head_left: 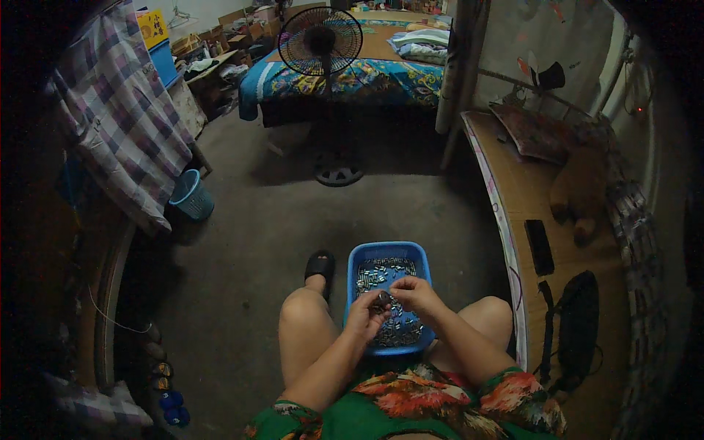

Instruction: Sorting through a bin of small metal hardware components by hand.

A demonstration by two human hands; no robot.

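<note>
A blue plastic basket [427,265] sits between my knees, with many small shiny metal pieces [375,276] scattered over its bottom. Above it, my left hand [364,315] is closed around a small dark rounded piece [382,298], whose end shows at the fingertips. Close to its right, my right hand [413,293] is closed in a pinch. Whatever those fingertips hold is too small to make out. Both hands hide part of the metal pieces beneath them.
A standing fan [320,42] is ahead, before a bed [403,77]. A light-blue bin [192,196] stands at the left. Along my right runs a cardboard-covered bench [506,169] with a black phone-like slab [539,247] and a black bag [576,330]. Blue slippers [174,408] lie lower left.
</note>
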